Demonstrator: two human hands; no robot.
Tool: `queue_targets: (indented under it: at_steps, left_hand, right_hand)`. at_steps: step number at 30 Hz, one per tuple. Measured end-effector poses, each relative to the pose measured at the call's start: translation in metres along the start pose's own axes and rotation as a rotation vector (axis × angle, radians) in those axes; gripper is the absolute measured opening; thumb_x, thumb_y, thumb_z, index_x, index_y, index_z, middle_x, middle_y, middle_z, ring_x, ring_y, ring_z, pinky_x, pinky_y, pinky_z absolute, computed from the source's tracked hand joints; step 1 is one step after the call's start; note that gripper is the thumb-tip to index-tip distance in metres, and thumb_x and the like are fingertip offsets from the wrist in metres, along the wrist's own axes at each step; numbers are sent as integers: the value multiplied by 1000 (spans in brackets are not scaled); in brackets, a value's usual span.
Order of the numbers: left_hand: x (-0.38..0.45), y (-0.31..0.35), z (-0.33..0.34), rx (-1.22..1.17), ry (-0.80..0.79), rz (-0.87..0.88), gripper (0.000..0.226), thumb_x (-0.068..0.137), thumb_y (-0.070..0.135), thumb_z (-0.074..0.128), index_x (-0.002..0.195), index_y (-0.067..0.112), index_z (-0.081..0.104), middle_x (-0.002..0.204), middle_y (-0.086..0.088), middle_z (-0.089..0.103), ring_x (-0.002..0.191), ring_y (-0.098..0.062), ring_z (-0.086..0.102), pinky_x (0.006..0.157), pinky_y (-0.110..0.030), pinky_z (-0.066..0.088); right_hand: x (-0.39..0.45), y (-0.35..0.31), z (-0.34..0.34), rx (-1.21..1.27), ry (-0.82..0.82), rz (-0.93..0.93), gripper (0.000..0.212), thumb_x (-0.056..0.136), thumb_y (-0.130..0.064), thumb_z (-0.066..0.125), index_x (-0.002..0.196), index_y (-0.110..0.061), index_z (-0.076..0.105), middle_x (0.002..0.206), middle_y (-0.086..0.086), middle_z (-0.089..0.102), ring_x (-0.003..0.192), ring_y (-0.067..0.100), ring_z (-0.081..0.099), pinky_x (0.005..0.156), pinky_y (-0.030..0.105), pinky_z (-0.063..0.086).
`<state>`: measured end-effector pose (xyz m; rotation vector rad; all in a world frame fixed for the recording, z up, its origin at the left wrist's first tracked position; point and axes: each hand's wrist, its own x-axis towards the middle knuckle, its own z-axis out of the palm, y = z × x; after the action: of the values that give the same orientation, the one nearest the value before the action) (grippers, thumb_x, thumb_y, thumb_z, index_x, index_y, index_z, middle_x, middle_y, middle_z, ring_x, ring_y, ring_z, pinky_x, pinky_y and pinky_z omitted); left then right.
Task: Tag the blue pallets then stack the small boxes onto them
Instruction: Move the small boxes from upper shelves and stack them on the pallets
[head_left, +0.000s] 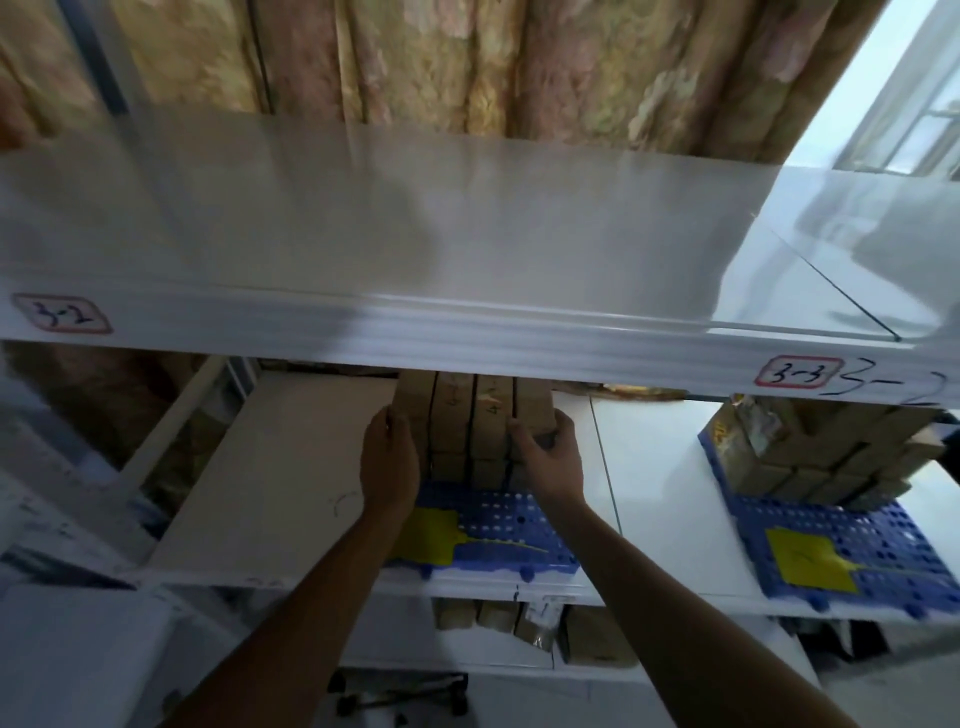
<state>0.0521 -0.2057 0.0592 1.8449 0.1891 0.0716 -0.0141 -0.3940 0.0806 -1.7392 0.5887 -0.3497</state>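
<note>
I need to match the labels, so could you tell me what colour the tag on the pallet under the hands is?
Yellow, on the blue pallet; the tag shows in the head view.

Single head-worn wide-angle view, facing forward and down into a white shelf unit (467, 332). Close range; both forearms enter from below.
</note>
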Motion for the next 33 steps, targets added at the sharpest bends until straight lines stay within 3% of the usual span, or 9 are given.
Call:
queue_targets:
  at_steps: [7, 11, 15, 19, 22, 25, 28, 31, 33]
  left_hand:
    - [1, -3, -4, -19, -9, -2, 45, 109, 31, 38, 151, 15, 45, 151, -8, 50, 136, -28, 49, 113, -43, 40]
    - [8, -10, -14, -67, 5, -23, 47, 111, 28, 35, 155, 13, 40, 159, -7, 41, 144, -25, 40, 117, -30, 29]
    - [29, -6, -24, -359, -46, -226, 50, 112, 33, 31, 160, 17, 30, 166, -5, 29, 151, -24, 29, 126, -41, 21]
    - [27, -2, -16, -419, -181, -315, 52, 110, 43, 30, 156, 19, 38, 161, -1, 38, 140, -16, 42, 105, -26, 39]
    - [14, -12, -10, -440, -236, -330, 50, 111, 42, 30, 152, 18, 42, 154, -5, 48, 120, -12, 50, 91, -26, 44]
    - [12, -14, -9, -448, -215, -338, 48, 111, 39, 32, 151, 17, 44, 151, -5, 50, 117, -13, 51, 92, -29, 46]
    - [12, -13, -11, -423, -198, -360, 47, 110, 40, 34, 150, 18, 46, 147, -1, 52, 124, -14, 51, 77, -20, 51]
    - [16, -15, -13, -421, -179, -382, 50, 110, 39, 34, 155, 17, 39, 159, 1, 40, 147, -19, 36, 104, -30, 46]
    - [14, -14, -12, -420, -206, -410, 49, 110, 37, 38, 154, 18, 40, 154, 7, 42, 142, -17, 39, 104, -31, 46]
  right_hand:
    - [5, -9, -5, -8, -45, 34, 34, 99, -47, 64, 128, -35, 52, 125, -2, 69, 98, 8, 66, 90, 36, 55]
    - [8, -3, -11, 112, 8, 120, 56, 107, -51, 42, 155, -23, 41, 150, 1, 54, 132, 23, 55, 103, 32, 40]
    - [16, 0, -24, 323, 24, 254, 61, 108, -55, 34, 160, -24, 36, 162, 2, 40, 151, 24, 35, 118, 38, 30]
    - [27, 8, -32, 335, -126, 310, 65, 107, -58, 31, 162, -23, 32, 167, 8, 33, 151, 26, 36, 122, 41, 29]
    - [28, 31, -29, 298, -180, 314, 57, 107, -59, 28, 146, -26, 52, 140, -5, 62, 119, 8, 63, 105, 26, 44]
    - [29, 34, -23, 306, -211, 347, 43, 107, -59, 29, 110, -36, 65, 94, -24, 66, 73, -13, 67, 62, 8, 51]
    - [33, 36, -19, 326, -206, 368, 38, 105, -61, 33, 100, -40, 65, 88, -22, 70, 79, -6, 68, 58, 15, 50]
    - [38, 42, -18, 346, -188, 388, 41, 106, -59, 33, 100, -35, 66, 78, -18, 77, 77, 1, 72, 53, 15, 53]
    - [39, 44, -18, 356, -189, 386, 38, 106, -56, 36, 103, -33, 66, 72, -19, 78, 66, -2, 74, 47, 12, 52]
